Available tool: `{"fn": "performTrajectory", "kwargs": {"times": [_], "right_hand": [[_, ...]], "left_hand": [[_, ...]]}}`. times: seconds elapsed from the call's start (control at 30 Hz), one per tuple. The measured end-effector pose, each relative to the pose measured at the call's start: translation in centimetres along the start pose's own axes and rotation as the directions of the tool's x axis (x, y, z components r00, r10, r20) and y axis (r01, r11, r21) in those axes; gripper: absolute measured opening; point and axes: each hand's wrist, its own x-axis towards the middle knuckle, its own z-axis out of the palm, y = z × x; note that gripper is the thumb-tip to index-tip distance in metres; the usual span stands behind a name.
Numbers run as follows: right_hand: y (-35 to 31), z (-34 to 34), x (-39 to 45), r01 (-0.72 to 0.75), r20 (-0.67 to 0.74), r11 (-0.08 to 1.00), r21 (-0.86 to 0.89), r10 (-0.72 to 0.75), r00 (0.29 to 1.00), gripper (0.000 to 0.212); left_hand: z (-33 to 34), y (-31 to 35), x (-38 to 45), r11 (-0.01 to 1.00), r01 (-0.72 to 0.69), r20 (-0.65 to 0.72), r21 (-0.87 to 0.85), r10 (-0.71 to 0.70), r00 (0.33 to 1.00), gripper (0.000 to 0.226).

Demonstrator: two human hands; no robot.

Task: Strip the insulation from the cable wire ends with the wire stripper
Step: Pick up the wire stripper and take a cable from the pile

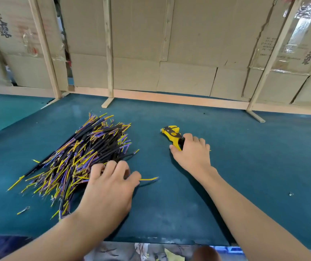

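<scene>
A pile of short black cables (86, 151) with yellow and purple wire ends lies on the left of the blue-green table mat (245, 157). My left hand (109, 187) lies over the pile's near right edge, fingers curled onto the cables; one yellow-ended cable (149, 179) sticks out to the right from under the fingers. The yellow and black wire stripper (171, 133) lies right of the pile, jaws pointing away to the left. My right hand (192, 153) grips its handles, which the hand mostly hides.
A cardboard wall on wooden posts (109, 53) closes off the back of the table. A small yellow-ended terminal piece (23, 210) lies near the front left, and a tiny metal scrap (290, 194) lies at the right. The table's front edge (150, 240) runs just below my forearms.
</scene>
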Motion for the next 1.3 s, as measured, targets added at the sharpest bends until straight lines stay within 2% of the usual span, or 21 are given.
{"fn": "performTrajectory", "kwargs": {"times": [0.03, 0.1, 0.17, 0.43, 0.57, 0.73, 0.87, 0.93, 0.97, 1.0, 1.03, 1.07, 1.1, 1.13, 1.2, 1.23, 1.3], "right_hand": [[0.0, 0.0, 0.0, -0.002, -0.003, 1.0, 0.012, 0.002, 1.0, 0.06], [0.1, -0.1, -0.2, -0.006, -0.007, 0.999, 0.036, 0.007, 1.0, 0.059], [0.1, -0.1, -0.4, -0.006, -0.019, 0.998, 0.055, 0.007, 1.0, 0.059], [0.2, -0.6, -1.2, -0.017, -0.039, 0.996, 0.086, 0.021, 0.999, 0.062], [0.2, -0.7, -1.4, -0.021, -0.033, 0.994, 0.104, 0.025, 0.999, 0.062], [0.3, -0.7, -1.4, -0.022, -0.042, 0.995, 0.098, 0.026, 0.999, 0.061], [0.5, -0.5, -1.4, -0.015, -0.057, 0.994, 0.104, 0.021, 0.998, 0.067], [0.6, -0.7, -1.5, -0.01, -0.04, 0.994, 0.108, 0.015, 0.999, 0.073], [0.5, -0.8, -1.6, -0.007, -0.029, 0.994, 0.106, 0.01, 1.0, 0.076], [0.5, -0.9, -1.6, 0.003, -0.016, 0.997, 0.082, -0.001, 1.0, 0.078], [0.4, -1.0, -1.5, 0.02, 0.003, 0.999, 0.037, -0.02, 1.0, 0.08], [0.4, -1.3, -1.2, 0.043, 0.046, 0.999, -0.01, -0.042, 0.998, 0.083], [0.4, -1.9, -0.6, 0.066, 0.118, 0.997, -0.031, -0.062, 0.991, 0.086], [0.4, -2.7, 0.3, 0.072, 0.207, 0.997, -0.015, -0.067, 0.976, 0.089], [0.3, -4.3, 2.4, 0.032, 0.364, 0.999, -0.023, -0.021, 0.931, 0.095], [0.2, -4.8, 3.0, 0.026, 0.404, 0.997, -0.077, 0.008, 0.915, 0.09], [-0.2, -4.4, 3.1, 0.021, 0.344, 0.981, -0.194, 0.048, 0.938, 0.059]], "left_hand": [[0.4, -0.6, 0.3, 0.999, -0.011, -0.013, -0.038, 0.01, 1.0, 0.008], [1.1, -1.9, 1.2, 0.995, -0.032, -0.03, -0.091, 0.03, 0.999, 0.029], [1.9, -3.4, 2.2, 0.994, -0.057, -0.042, -0.096, 0.053, 0.998, 0.035], [4.8, -9.0, 4.1, 0.979, -0.199, -0.225, -0.044, 0.184, 0.957, 0.034], [5.7, -11.4, 5.1, 0.98, -0.196, -0.258, -0.026, 0.183, 0.949, 0.037], [6.1, -11.8, 5.1, 0.977, -0.214, -0.288, -0.013, 0.202, 0.936, 0.038], [4.7, -9.8, 5.1, 0.964, -0.256, -0.332, 0.066, 0.263, 0.906, 0.021], [3.7, -7.5, 5.7, 0.963, -0.27, -0.371, 0.007, 0.253, 0.893, 0.021], [3.0, -6.2, 6.2, 0.961, -0.259, -0.4, -0.093, 0.202, 0.894, 0.021], [2.4, -5.1, 6.8, 0.935, -0.23, -0.415, -0.269, 0.103, 0.904, 0.022], [1.8, -4.1, 7.6, 0.839, -0.169, -0.382, -0.518, -0.05, 0.923, 0.022], [1.2, -3.3, 8.4, 0.642, -0.086, -0.286, -0.762, -0.214, 0.934, 0.02], [0.9, -2.7, 9.2, 0.395, -0.016, -0.154, -0.919, -0.32, 0.935, 0.017], [0.8, -2.4, 10.1, 0.183, 0.028, -0.042, -0.983, -0.365, 0.93, 0.014], [1.6, -2.3, 11.5, -0.077, 0.109, 0.13, -0.991, -0.352, 0.927, 0.017], [2.3, -2.3, 11.8, -0.196, 0.165, 0.221, -0.967, -0.312, 0.924, 0.019], [3.9, -1.9, 11.8, -0.413, 0.262, 0.372, -0.872, -0.213, 0.903, 0.022]]}}
